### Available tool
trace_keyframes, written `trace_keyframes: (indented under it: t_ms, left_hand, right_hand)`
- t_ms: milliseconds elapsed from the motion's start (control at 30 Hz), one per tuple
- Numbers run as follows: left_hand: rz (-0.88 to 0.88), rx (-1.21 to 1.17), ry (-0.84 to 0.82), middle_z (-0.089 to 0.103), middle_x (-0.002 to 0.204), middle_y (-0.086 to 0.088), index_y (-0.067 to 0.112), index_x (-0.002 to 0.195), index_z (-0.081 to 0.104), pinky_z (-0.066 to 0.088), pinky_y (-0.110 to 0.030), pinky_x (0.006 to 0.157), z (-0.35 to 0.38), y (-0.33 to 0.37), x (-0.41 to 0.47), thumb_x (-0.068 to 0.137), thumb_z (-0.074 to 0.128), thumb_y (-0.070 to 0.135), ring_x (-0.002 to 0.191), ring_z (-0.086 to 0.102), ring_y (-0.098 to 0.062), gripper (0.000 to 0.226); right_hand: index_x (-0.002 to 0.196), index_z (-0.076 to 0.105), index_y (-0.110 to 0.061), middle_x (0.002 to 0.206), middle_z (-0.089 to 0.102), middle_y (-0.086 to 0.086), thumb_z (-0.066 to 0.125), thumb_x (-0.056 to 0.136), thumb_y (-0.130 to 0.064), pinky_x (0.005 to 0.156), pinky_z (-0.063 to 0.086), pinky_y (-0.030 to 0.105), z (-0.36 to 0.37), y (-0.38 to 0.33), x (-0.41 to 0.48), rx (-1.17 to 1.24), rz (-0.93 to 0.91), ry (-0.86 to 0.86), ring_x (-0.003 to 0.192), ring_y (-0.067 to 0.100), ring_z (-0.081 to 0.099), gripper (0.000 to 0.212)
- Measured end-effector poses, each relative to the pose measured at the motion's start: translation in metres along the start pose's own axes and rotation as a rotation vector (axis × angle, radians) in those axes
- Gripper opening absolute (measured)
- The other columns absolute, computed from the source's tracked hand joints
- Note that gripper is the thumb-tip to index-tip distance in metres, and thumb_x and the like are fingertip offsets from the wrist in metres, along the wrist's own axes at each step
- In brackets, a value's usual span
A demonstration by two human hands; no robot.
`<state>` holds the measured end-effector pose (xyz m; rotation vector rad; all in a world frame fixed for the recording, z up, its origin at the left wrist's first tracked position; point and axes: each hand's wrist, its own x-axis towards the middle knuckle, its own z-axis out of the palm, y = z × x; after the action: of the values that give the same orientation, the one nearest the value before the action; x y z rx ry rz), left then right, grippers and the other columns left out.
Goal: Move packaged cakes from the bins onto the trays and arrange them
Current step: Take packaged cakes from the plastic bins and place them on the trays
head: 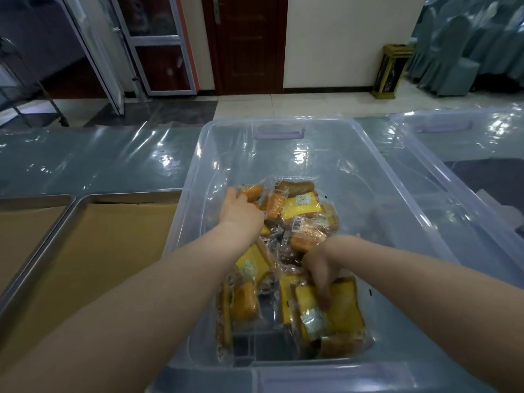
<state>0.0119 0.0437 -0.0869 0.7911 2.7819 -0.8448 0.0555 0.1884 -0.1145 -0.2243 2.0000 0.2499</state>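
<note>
Risk: right hand pinches near yellow cake by its slick wrapper, left hand on far orange cake, grip unclear; either may slip or drag neighbours clearing bin wall.

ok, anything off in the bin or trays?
Nothing stands out. Packaged cakes lie in a loose overlapping heap inside the clear bin, none outside it; no torn wrapper shows. Metal trays lie flat left of it.

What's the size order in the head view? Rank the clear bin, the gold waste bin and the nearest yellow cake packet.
1. clear bin, by far.
2. yellow cake packet, close to the camera.
3. gold waste bin, smallest here, but it stands far off, so its true rank is unsure.
</note>
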Motion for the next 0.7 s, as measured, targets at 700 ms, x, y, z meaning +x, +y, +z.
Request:
trace_keyframes:
  t_ms: [700]
  left_hand:
    - [-0.3, -0.328, 0.17, 0.043, 0.126, -0.015, 0.012, 0.126, 0.049, 0.04, -0.036, 0.084, 0.0, -0.023, 0.003, 0.089, 0.043, 0.007, 0.116, 0.042, -0.031, 0.038]
  right_hand:
    - [0.107, 0.046, -0.015, 0.112, 0.054, 0.009, 0.061, 0.079, -0.013, 0.071, 0.04, 0.037, -0.078, 0.055, 0.015, 0.21, 0.281, 1.1, 0.102, 0.031, 0.053, 0.032]
